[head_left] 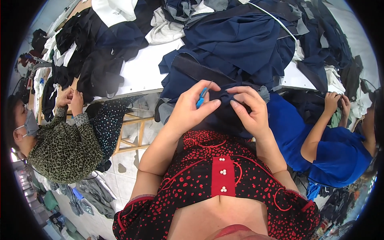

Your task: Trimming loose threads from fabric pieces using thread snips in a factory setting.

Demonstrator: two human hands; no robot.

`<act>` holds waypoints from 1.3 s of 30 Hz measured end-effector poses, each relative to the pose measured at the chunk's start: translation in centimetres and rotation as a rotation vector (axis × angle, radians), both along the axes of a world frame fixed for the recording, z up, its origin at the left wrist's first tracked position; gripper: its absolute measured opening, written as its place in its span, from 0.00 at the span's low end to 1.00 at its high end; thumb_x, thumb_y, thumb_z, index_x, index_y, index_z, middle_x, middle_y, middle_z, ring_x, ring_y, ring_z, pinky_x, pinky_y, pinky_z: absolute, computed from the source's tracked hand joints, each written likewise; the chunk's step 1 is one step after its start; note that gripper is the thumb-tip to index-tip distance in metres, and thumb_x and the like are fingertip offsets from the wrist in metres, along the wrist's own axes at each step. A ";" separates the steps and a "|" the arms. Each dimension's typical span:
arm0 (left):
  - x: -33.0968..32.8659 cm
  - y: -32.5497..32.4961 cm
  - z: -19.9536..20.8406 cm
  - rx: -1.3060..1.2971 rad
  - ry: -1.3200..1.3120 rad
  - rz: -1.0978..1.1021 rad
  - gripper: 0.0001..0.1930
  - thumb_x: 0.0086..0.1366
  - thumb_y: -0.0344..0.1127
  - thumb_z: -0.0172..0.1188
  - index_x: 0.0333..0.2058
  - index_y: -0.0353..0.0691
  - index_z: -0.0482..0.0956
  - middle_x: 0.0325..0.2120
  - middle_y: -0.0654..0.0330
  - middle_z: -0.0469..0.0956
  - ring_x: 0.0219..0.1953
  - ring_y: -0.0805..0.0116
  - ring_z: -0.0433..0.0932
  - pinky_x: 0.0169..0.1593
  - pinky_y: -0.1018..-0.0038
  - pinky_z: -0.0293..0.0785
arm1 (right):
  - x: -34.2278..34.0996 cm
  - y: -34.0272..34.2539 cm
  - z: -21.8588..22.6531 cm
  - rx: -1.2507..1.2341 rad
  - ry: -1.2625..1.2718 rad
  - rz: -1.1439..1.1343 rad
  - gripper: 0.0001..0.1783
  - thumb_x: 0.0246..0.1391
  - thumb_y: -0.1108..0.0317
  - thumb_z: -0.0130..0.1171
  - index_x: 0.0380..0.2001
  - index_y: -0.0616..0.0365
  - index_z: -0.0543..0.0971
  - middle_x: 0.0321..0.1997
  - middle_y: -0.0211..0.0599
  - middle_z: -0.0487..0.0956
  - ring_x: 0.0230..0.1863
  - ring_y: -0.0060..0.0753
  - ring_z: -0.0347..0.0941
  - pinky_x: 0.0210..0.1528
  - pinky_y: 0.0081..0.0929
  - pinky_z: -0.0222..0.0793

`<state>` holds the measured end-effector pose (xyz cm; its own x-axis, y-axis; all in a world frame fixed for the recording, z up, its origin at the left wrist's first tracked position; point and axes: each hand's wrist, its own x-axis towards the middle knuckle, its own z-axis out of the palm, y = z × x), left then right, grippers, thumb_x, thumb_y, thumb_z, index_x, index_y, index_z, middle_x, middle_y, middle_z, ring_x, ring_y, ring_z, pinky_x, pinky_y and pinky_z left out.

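Note:
My left hand [196, 106] is curled round a small blue-handled tool [202, 97] with a thin metal tip, perhaps a thread cutter; its exact kind is not clear. The thumb and forefinger of that hand come close to the navy cloth [225, 96]. On the other side, my right hand [253, 110] pinches a fold of the same cloth between thumb and fingers. The cloth hangs over the table edge toward my lap. A darker strip of fabric [200, 71] lies across it just beyond my hands.
A large navy fabric heap [240, 40] covers the white table [146, 66], with black garments [100, 68] to the left. A white cord [276, 20] crosses the heap. Co-workers sit at both sides, one in leopard print [66, 150], one in blue [332, 156]. A wooden stool [138, 134] stands left.

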<state>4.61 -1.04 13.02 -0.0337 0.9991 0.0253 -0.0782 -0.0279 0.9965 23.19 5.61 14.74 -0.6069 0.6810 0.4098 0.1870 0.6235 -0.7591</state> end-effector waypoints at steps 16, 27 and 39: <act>1.6 0.1 -0.5 0.199 0.184 0.035 0.05 0.58 0.29 0.56 0.28 0.35 0.71 0.20 0.67 0.66 0.25 0.80 0.64 0.31 0.81 0.62 | 0.9 0.4 -0.5 -0.462 0.067 0.124 0.05 0.48 0.74 0.59 0.29 0.64 0.77 0.38 0.33 0.72 0.40 0.23 0.67 0.43 0.18 0.61; 0.2 0.3 0.1 -0.059 -0.358 -0.086 0.06 0.61 0.32 0.56 0.32 0.36 0.71 0.22 0.68 0.69 0.18 0.83 0.64 0.22 0.84 0.59 | 1.0 0.3 -0.6 -0.581 0.105 0.122 0.06 0.49 0.72 0.61 0.30 0.64 0.77 0.39 0.33 0.71 0.40 0.22 0.66 0.45 0.18 0.60; 0.9 -0.4 -0.3 0.033 0.107 -0.065 0.04 0.60 0.30 0.57 0.29 0.38 0.72 0.20 0.68 0.67 0.20 0.81 0.66 0.24 0.83 0.60 | 0.7 0.4 -1.3 -0.380 -0.049 0.038 0.06 0.49 0.72 0.59 0.29 0.64 0.75 0.27 0.34 0.72 0.32 0.25 0.69 0.36 0.19 0.63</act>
